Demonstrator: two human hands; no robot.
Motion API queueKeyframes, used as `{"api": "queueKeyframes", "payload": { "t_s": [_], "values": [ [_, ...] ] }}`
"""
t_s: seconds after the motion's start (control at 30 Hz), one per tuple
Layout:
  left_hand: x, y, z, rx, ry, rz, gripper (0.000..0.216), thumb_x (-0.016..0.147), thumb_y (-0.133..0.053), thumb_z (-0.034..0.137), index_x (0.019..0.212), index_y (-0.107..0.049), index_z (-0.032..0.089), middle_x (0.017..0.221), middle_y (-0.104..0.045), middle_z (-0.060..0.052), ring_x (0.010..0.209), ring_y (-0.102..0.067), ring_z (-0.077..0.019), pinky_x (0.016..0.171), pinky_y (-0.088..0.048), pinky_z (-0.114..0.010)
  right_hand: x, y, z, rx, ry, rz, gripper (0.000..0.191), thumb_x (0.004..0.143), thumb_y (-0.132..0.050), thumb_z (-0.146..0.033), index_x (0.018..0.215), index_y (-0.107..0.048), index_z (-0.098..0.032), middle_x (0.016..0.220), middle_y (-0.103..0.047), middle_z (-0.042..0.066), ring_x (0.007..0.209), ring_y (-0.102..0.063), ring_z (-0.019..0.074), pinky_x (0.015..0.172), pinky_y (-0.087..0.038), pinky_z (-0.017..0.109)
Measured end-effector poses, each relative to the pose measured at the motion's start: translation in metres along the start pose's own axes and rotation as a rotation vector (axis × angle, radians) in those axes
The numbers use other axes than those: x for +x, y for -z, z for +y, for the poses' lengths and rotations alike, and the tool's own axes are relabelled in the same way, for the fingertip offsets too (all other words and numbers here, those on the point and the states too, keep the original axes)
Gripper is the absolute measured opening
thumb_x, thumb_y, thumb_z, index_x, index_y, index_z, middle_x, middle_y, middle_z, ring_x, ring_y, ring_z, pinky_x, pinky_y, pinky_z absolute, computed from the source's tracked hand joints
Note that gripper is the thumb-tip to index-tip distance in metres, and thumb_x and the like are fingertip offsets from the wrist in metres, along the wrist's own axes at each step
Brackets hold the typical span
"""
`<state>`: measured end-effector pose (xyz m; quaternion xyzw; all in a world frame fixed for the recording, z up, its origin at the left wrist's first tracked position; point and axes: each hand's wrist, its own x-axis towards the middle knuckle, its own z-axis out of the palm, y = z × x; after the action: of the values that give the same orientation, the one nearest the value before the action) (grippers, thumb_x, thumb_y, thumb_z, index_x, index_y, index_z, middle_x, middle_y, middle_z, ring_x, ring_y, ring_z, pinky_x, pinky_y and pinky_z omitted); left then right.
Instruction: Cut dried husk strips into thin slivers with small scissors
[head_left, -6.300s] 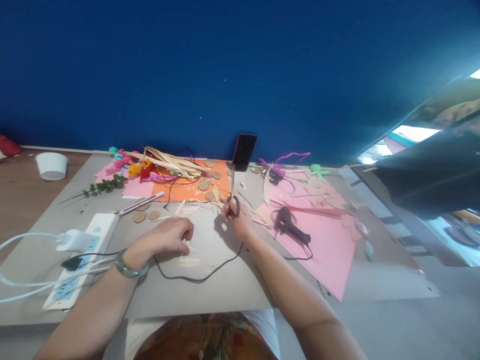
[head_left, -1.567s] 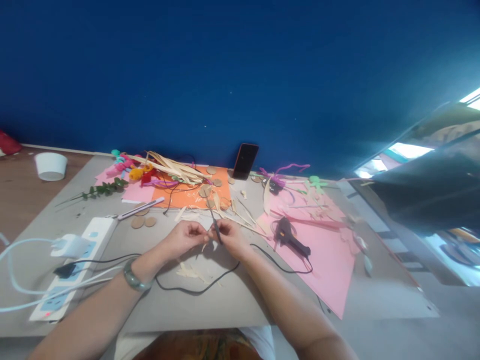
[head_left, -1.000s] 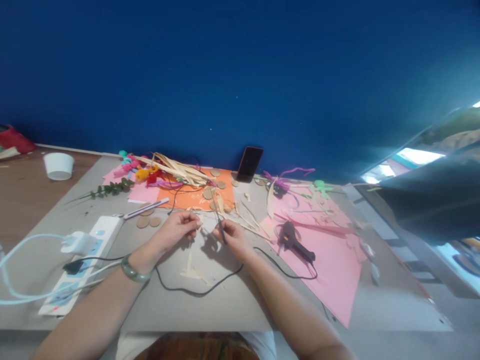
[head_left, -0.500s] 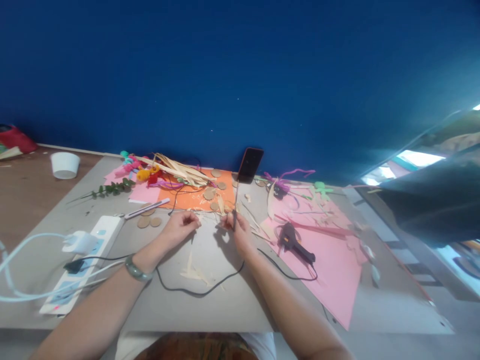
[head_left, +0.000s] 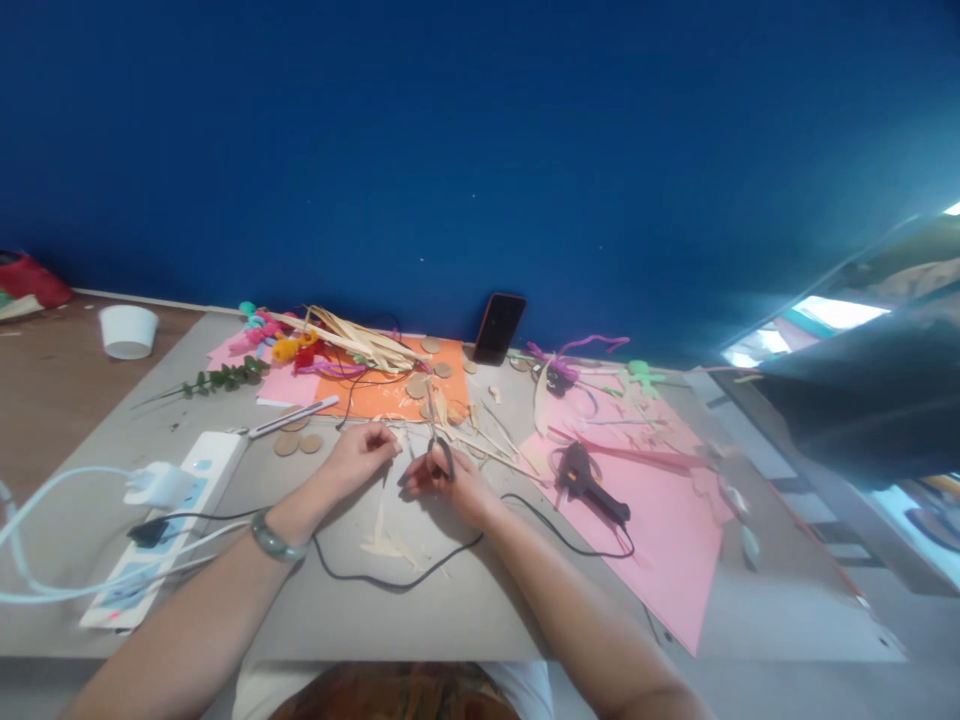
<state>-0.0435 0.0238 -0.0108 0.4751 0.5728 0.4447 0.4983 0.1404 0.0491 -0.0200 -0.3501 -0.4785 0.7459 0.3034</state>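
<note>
On the grey board in front of us, our right hand (head_left: pixel 448 478) has come back toward the left hand (head_left: pixel 363 455): half a second ago it stood further out with the small dark-handled scissors (head_left: pixel 439 448) pointing straight up, and now the scissors tilt back over the knuckles, their blades reaching up toward the orange paper sheet (head_left: pixel 390 385). Our left hand has scarcely moved since then. Our right-hand fingers are curled through and around the scissor handles, so that hand is closed on the tool. Our left hand sits just to the left of it, palm down, fingers pinched narrowly together at the tips; it seems to hold a thin pale straw strip (head_left: pixel 395 440), though the piece is too small for us to be sure. The two hands are near each other but apart, with a little bare board between them. Both forearms run in from the bottom edge and converge, the left wrist wearing a green bangle (head_left: pixel 271 540). Pale straw cuttings (head_left: pixel 384 540) lie on the board just below our hands, crossed by a thin black cable (head_left: pixel 420 572) that leads to the black glue gun (head_left: pixel 586 478) resting on the pink paper sheet (head_left: pixel 660 530) to the right.
</note>
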Motion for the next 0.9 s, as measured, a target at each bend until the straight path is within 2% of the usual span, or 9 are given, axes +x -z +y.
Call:
{"api": "queueKeyframes", "payload": {
  "t_s": [0.07,0.13,0.2,0.33,0.5,0.6,0.73,0.77,0.9],
  "values": [
    [-0.001,0.000,0.001,0.012,0.005,-0.013,0.016,0.067,-0.064,0.030,0.065,-0.057,0.016,0.051,-0.053,0.004,0.046,-0.045,-0.0089,0.047,-0.036,-0.022,0.002,0.005,-0.003,-0.055,0.069,0.057,0.040,0.080,-0.055,-0.055,0.069,-0.063,-0.018,0.068,-0.064,0.006,0.061,-0.059,0.0164,0.064,-0.048,0.034],
    [-0.001,-0.001,0.002,0.045,0.010,-0.031,0.015,0.067,-0.064,0.029,0.064,-0.057,0.016,0.053,-0.053,0.003,0.047,-0.045,-0.0089,0.048,-0.036,-0.022,0.005,0.013,-0.005,-0.150,0.167,0.213,0.035,0.079,-0.057,-0.052,0.069,-0.063,-0.019,0.065,-0.062,0.004,0.060,-0.056,0.0145,0.063,-0.045,0.031],
    [-0.001,-0.002,0.002,0.072,0.005,-0.054,0.014,0.066,-0.064,0.028,0.065,-0.058,0.015,0.056,-0.055,0.003,0.050,-0.047,-0.0094,0.050,-0.037,-0.022,0.009,0.019,-0.006,-0.193,0.203,0.329,0.033,0.079,-0.057,-0.051,0.069,-0.063,-0.020,0.064,-0.062,0.003,0.061,-0.055,0.0141,0.063,-0.044,0.030],
    [-0.003,-0.003,0.002,0.095,0.019,-0.131,0.014,0.068,-0.063,0.029,0.067,-0.059,0.016,0.057,-0.056,0.002,0.051,-0.047,-0.0099,0.049,-0.037,-0.022,0.010,0.018,-0.005,-0.163,0.126,0.328,0.035,0.078,-0.056,-0.054,0.069,-0.062,-0.021,0.068,-0.061,0.003,0.063,-0.056,0.0143,0.065,-0.045,0.030],
    [-0.004,-0.002,0.002,0.119,0.019,-0.137,0.015,0.068,-0.063,0.030,0.068,-0.059,0.016,0.057,-0.055,0.002,0.049,-0.045,-0.0088,0.046,-0.034,-0.020,0.006,0.008,-0.008,-0.265,0.190,0.392,0.032,0.076,-0.060,-0.053,0.071,-0.063,-0.021,0.071,-0.061,0.002,0.070,-0.055,0.0150,0.070,-0.045,0.030],
    [-0.002,0.000,-0.001,0.091,0.004,-0.097,0.016,0.068,-0.063,0.031,0.067,-0.058,0.016,0.056,-0.053,0.003,0.048,-0.044,-0.0085,0.045,-0.034,-0.020,0.001,0.001,-0.008,-0.259,0.126,0.331,0.035,0.076,-0.059,-0.054,0.073,-0.063,-0.020,0.072,-0.063,0.003,0.067,-0.055,0.0147,0.067,-0.046,0.030],
    [-0.001,0.002,-0.004,0.014,-0.018,-0.062,0.018,0.068,-0.063,0.032,0.065,-0.056,0.016,0.052,-0.050,0.004,0.046,-0.043,-0.0082,0.045,-0.034,-0.020,-0.006,-0.007,-0.006,-0.131,-0.013,-0.014,0.046,0.080,-0.050,-0.061,0.076,-0.062,-0.017,0.072,-0.065,0.007,0.065,-0.060,0.0173,0.065,-0.047,0.033],
    [0.000,0.002,-0.004,0.006,-0.020,-0.055,0.018,0.068,-0.064,0.032,0.064,-0.056,0.016,0.051,-0.050,0.004,0.046,-0.043,-0.0082,0.045,-0.034,-0.020,-0.007,-0.007,-0.007,-0.121,-0.014,-0.049,0.047,0.080,-0.049,-0.062,0.076,-0.062,-0.017,0.072,-0.065,0.008,0.065,-0.061,0.0178,0.066,-0.048,0.034],
    [0.000,0.002,-0.002,0.027,-0.013,-0.025,0.018,0.067,-0.065,0.031,0.063,-0.056,0.016,0.051,-0.052,0.003,0.046,-0.044,-0.0085,0.045,-0.033,-0.020,-0.006,-0.003,-0.010,-0.195,0.093,0.123,0.042,0.080,-0.053,-0.058,0.078,-0.063,-0.018,0.078,-0.066,0.007,0.073,-0.061,0.0171,0.074,-0.046,0.033]
  ]
}}
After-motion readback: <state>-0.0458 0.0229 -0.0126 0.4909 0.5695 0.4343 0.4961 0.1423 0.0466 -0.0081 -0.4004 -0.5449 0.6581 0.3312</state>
